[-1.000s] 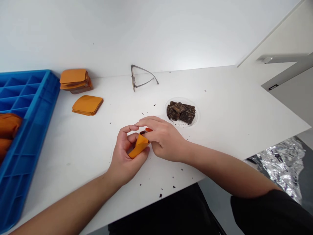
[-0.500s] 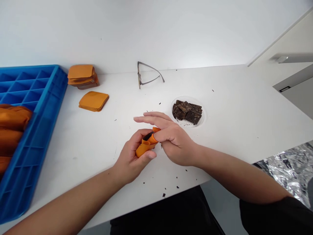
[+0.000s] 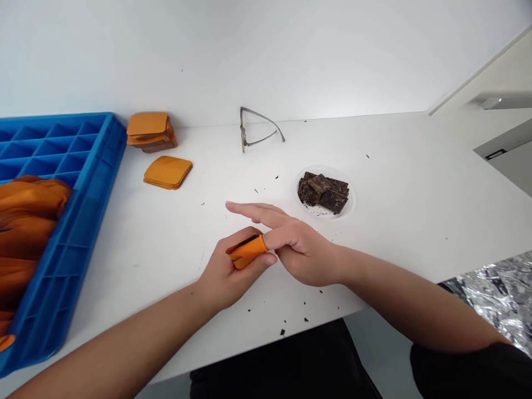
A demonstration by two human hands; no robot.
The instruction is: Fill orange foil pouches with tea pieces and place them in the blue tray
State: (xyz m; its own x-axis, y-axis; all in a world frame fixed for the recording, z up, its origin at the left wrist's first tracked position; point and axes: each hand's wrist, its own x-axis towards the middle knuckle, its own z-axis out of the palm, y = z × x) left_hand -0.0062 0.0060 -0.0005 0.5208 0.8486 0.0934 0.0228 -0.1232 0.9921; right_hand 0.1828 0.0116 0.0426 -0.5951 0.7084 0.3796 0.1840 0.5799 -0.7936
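Observation:
An orange wrapper (image 3: 249,252), folded around something dark that shows along its upper edge, is held low over the table. My left hand (image 3: 233,271) is closed around it, thumb along the near side. My right hand (image 3: 301,246) has a digit against the wrapper's right end, and its thumb side looks closed there. Other fingers of that hand stretch out to the left above the wrapper. Just beyond my right hand, dark pressed squares (image 3: 326,191) lie piled on a clear round dish (image 3: 352,202).
At left stands a blue divided crate (image 3: 89,191) with orange wrapped bundles (image 3: 31,221). Near the wall are a taller orange stack (image 3: 149,130) and a lower orange stack (image 3: 168,172). Eyeglasses (image 3: 260,126) lie beside the wall. Dark crumbs (image 3: 282,332) dot the white table.
The raised flaps at the wrapper's right end now lie folded down, making it more compact. My right fingers have drawn closer together. The whole view has shifted slightly.

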